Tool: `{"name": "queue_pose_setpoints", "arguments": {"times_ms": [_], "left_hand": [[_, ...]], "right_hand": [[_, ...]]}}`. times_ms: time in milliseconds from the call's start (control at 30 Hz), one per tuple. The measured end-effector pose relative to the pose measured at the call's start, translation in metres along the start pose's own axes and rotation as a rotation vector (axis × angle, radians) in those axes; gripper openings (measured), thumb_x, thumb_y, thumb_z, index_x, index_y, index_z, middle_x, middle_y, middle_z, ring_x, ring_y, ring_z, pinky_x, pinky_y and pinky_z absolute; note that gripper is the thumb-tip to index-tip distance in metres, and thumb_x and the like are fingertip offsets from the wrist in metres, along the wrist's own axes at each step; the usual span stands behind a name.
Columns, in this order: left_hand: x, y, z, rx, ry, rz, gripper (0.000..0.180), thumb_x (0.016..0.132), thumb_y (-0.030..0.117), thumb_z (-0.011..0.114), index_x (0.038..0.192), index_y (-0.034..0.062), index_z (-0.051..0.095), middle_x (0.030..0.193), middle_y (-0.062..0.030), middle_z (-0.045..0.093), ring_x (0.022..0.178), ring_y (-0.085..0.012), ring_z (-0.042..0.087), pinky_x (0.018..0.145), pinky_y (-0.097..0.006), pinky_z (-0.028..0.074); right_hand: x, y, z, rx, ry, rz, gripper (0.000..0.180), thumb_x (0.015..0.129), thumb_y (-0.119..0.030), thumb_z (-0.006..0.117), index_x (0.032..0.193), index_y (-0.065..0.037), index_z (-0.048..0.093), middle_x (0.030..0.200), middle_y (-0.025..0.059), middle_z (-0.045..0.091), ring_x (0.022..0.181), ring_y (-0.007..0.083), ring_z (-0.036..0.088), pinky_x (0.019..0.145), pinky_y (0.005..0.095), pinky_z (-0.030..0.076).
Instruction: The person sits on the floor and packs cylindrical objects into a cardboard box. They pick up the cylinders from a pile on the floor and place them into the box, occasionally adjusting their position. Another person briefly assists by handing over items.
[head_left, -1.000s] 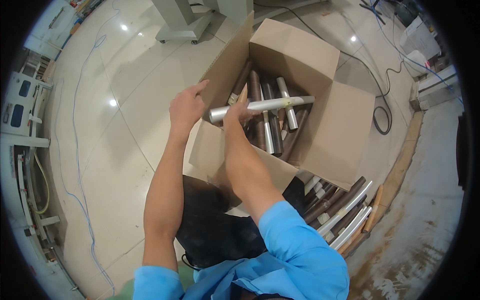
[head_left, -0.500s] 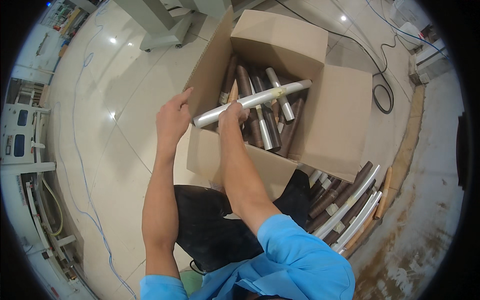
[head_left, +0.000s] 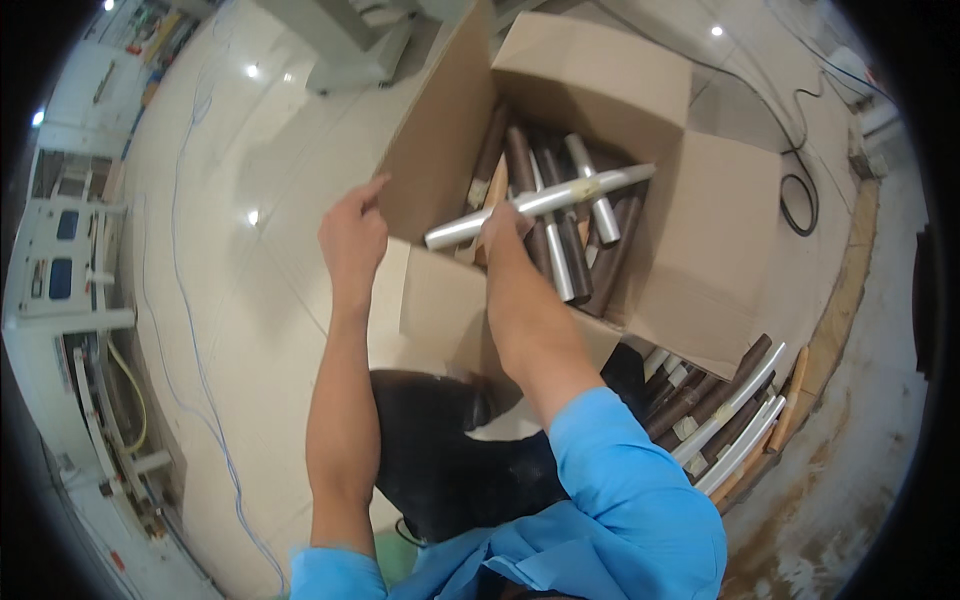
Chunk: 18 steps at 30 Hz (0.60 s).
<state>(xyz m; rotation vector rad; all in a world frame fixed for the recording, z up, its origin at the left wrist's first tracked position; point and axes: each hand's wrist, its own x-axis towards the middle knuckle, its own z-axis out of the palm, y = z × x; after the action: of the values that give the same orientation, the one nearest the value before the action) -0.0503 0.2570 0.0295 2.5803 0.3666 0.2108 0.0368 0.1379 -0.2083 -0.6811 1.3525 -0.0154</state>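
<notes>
A cardboard box (head_left: pixel 590 60) stands with its flaps spread, holding several brown, dark and silvery-white rolls. One long glossy white roll (head_left: pixel 615 180) with a yellowish label lies slantwise over the others. My right hand (head_left: pixel 506 222) reaches over the near side of the box and is closed round this roll left of its middle; most of the fingers are hidden. My left hand (head_left: pixel 353 238) is at the outer edge of the left flap (head_left: pixel 440 130), index finger against it and the other fingers curled.
More brown, white and orange rolls (head_left: pixel 735 415) lie on the floor right of the box, beside a stained grey surface (head_left: pixel 840 490). A black cable (head_left: pixel 798 205) loops at the right. A blue cable (head_left: pixel 205 400) and white machinery (head_left: pixel 60 270) are at the left.
The whole view has shifted, so box and hands appear further right. Both hands keep about the same places on the roll and the flap.
</notes>
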Motion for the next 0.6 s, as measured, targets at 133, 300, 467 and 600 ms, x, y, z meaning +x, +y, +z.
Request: {"name": "queue_pose_setpoints", "arguments": {"times_ms": [133, 300, 467, 600], "left_hand": [[0.003, -0.007, 0.005, 0.072, 0.059, 0.179, 0.037, 0.082, 0.009, 0.053, 0.115, 0.015, 0.069, 0.106, -0.0131, 0.07, 0.103, -0.029, 0.065, 0.092, -0.036, 0.048], [0.012, -0.012, 0.014, 0.057, -0.092, 0.216, 0.033, 0.091, 0.028, 0.058, 0.117, 0.0106, 0.068, 0.118, -0.0114, 0.067, 0.114, -0.0266, 0.061, 0.099, -0.037, 0.044], [0.008, -0.008, 0.005, -0.074, -0.215, 0.155, 0.04, 0.094, 0.031, 0.057, 0.121, 0.0036, 0.065, 0.122, -0.0164, 0.065, 0.117, -0.0256, 0.059, 0.101, -0.035, 0.042], [0.005, 0.004, 0.007, -0.135, -0.351, 0.188, 0.044, 0.093, 0.034, 0.059, 0.121, 0.0007, 0.064, 0.12, -0.0175, 0.065, 0.116, -0.0243, 0.059, 0.1, -0.034, 0.042]], "right_hand": [[-0.006, -0.003, -0.018, -0.097, -0.235, 0.002, 0.059, 0.086, -0.009, 0.056, 0.139, 0.002, 0.033, 0.136, 0.0266, 0.044, 0.12, 0.038, 0.053, 0.1, 0.0515, 0.045], [-0.061, -0.038, -0.132, -0.219, -0.666, -0.462, 0.034, 0.089, -0.016, 0.054, 0.119, 0.003, 0.056, 0.117, 0.0231, 0.059, 0.11, 0.0347, 0.059, 0.097, 0.045, 0.046], [-0.06, -0.125, -0.38, -0.886, -0.033, -1.813, 0.02, 0.082, -0.012, 0.059, 0.098, -0.001, 0.064, 0.098, 0.0172, 0.064, 0.095, 0.0374, 0.06, 0.088, 0.0469, 0.046], [0.013, -0.152, -0.511, -0.995, 0.827, -0.768, 0.069, 0.082, -0.024, 0.064, 0.14, 0.001, 0.036, 0.136, 0.0244, 0.043, 0.127, 0.0403, 0.039, 0.106, 0.051, 0.031]]}}
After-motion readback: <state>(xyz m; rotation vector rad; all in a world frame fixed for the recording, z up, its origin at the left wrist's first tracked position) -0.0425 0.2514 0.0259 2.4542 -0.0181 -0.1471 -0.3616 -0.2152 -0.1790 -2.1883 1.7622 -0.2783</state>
